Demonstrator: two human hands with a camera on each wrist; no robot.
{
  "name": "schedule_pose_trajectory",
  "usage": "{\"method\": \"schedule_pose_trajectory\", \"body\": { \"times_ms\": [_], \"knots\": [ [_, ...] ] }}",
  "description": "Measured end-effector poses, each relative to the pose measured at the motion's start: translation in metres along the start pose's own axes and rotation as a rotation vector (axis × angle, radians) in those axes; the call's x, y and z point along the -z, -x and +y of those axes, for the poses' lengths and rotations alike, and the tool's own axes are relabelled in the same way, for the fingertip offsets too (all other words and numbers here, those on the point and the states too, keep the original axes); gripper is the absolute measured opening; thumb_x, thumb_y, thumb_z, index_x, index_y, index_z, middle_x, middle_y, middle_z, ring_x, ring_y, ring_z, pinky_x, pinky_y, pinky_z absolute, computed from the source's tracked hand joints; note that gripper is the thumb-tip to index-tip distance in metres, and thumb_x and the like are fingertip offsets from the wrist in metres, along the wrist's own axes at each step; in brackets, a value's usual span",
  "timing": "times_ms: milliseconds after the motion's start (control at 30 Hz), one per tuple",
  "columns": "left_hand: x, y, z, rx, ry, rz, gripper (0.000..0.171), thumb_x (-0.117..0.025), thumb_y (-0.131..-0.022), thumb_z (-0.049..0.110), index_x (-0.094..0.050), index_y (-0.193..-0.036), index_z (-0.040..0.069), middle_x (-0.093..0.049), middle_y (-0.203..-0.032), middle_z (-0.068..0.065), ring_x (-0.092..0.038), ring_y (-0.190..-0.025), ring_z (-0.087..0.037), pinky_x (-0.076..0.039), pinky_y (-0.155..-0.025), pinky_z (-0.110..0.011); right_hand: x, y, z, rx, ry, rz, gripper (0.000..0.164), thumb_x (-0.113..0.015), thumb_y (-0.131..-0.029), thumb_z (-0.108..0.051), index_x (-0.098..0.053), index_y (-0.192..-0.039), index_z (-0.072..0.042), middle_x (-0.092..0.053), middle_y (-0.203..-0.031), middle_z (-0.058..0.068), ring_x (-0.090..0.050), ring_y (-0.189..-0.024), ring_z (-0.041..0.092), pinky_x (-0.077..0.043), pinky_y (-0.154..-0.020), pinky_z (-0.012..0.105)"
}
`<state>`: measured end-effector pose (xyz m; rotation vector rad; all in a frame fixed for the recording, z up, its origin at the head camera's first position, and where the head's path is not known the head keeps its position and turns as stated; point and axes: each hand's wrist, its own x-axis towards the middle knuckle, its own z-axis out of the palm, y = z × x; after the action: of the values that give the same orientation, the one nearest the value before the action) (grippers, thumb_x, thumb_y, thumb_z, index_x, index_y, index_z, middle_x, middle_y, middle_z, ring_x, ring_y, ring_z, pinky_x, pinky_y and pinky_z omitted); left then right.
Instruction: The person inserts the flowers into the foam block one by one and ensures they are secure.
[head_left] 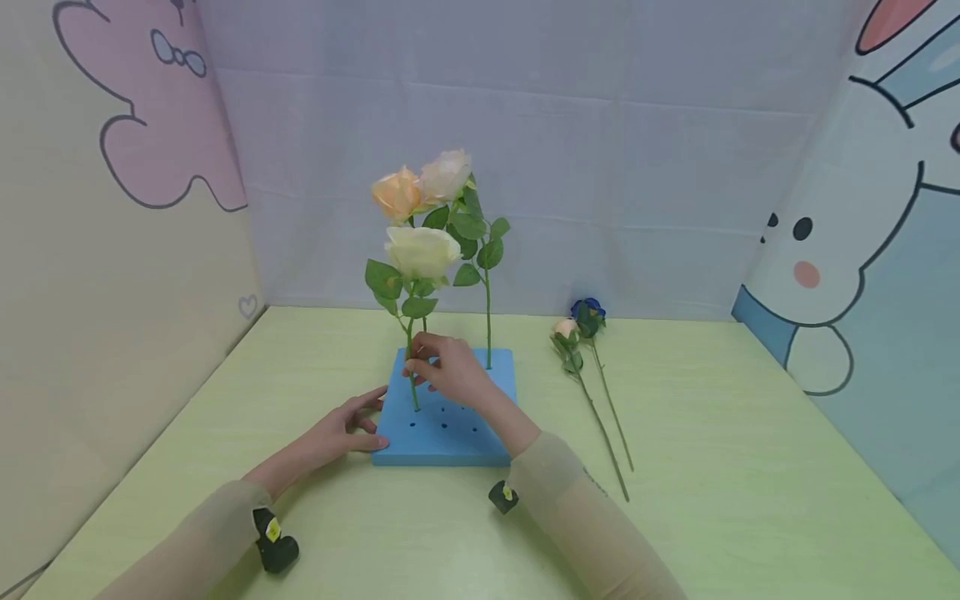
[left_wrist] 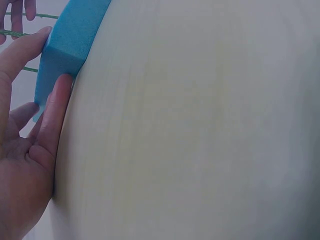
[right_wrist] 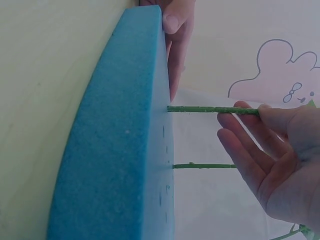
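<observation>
A blue foam block (head_left: 444, 447) with several small holes lies on the table. In its front left part stands a cream-white rose (head_left: 422, 254), its stem's lower end in a hole. My right hand (head_left: 455, 371) pinches that green stem (right_wrist: 200, 109) between thumb and fingertips, a short way above the foam. My left hand (head_left: 335, 436) rests at the block's left side, with its thumb (left_wrist: 31, 44) against the edge and the other fingers extended along the side. Behind, a peach rose (head_left: 397, 194) and a pale pink rose (head_left: 447, 175) stand upright, their blooms overlapping in the head view.
Right of the block, a blue rose (head_left: 589, 313) and a small peach rose (head_left: 566, 328) lie on the pale green table (head_left: 720, 450), stems pointing toward me. A plain cloth (head_left: 637, 167) hangs behind, and printed cartoon sheets (head_left: 840, 242) flank both sides.
</observation>
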<state>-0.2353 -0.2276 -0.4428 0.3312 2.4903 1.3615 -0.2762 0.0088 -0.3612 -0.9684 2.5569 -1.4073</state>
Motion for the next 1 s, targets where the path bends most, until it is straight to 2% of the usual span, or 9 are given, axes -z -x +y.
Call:
{"method": "schedule_pose_trajectory", "body": {
  "times_ms": [233, 300, 400, 533, 800, 1000],
  "knots": [
    [-0.002, 0.0, 0.0, -0.006, 0.004, -0.006, 0.088, -0.075, -0.087, 0.033, -0.024, -0.158, 0.017, -0.042, -0.149, -0.018, -0.052, -0.11, -0.021, -0.042, -0.088, -0.033, -0.001, 0.003, 0.004, -0.008, 0.006, 0.045, 0.01, -0.058, -0.1, -0.016, -0.062, -0.101, -0.008, -0.076, -0.1, 0.011, -0.073, -0.089, 0.031, -0.056, -0.064, 0.024],
    [-0.002, 0.0, 0.001, -0.01, 0.001, -0.004, 0.088, -0.075, -0.087, 0.033, -0.024, -0.158, 0.017, -0.042, -0.149, -0.018, -0.053, -0.11, -0.021, -0.043, -0.088, -0.033, 0.001, 0.004, 0.003, 0.01, 0.017, 0.057, 0.012, -0.06, -0.099, -0.017, -0.063, -0.105, -0.008, -0.076, -0.102, 0.01, -0.074, -0.091, 0.028, -0.055, -0.067, 0.022],
    [-0.002, -0.001, 0.002, -0.021, -0.006, -0.004, 0.088, -0.075, -0.087, 0.033, -0.024, -0.158, 0.017, -0.043, -0.149, -0.018, -0.053, -0.11, -0.021, -0.042, -0.089, -0.033, 0.005, 0.007, 0.002, 0.044, 0.054, 0.078, 0.017, -0.061, -0.098, -0.019, -0.064, -0.112, -0.009, -0.076, -0.107, 0.009, -0.073, -0.096, 0.025, -0.056, -0.077, 0.026],
    [-0.002, -0.002, 0.002, -0.03, -0.005, -0.007, 0.088, -0.075, -0.087, 0.032, -0.024, -0.158, 0.015, -0.042, -0.148, -0.02, -0.053, -0.11, -0.022, -0.043, -0.089, -0.033, 0.012, 0.012, -0.001, 0.045, 0.09, 0.103, 0.026, -0.064, -0.097, -0.02, -0.062, -0.12, -0.009, -0.074, -0.113, 0.007, -0.071, -0.103, 0.022, -0.055, -0.089, 0.033],
    [-0.002, -0.002, 0.002, -0.025, -0.007, -0.009, 0.089, -0.076, -0.086, 0.034, -0.025, -0.157, 0.016, -0.043, -0.149, -0.018, -0.052, -0.111, -0.023, -0.043, -0.088, -0.033, 0.028, 0.024, -0.002, 0.005, 0.073, 0.137, 0.032, -0.063, -0.097, -0.019, -0.061, -0.127, -0.009, -0.069, -0.124, 0.008, -0.066, -0.116, 0.022, -0.055, -0.092, 0.035],
    [-0.001, -0.002, -0.002, -0.047, -0.028, 0.002, 0.089, -0.076, -0.086, 0.033, -0.025, -0.157, 0.016, -0.042, -0.149, -0.019, -0.053, -0.109, -0.022, -0.043, -0.089, -0.035, 0.038, 0.036, 0.001, 0.039, 0.109, 0.175, 0.033, -0.063, -0.097, -0.016, -0.061, -0.128, -0.007, -0.067, -0.127, 0.009, -0.064, -0.119, 0.026, -0.054, -0.095, 0.041]
  ]
}}
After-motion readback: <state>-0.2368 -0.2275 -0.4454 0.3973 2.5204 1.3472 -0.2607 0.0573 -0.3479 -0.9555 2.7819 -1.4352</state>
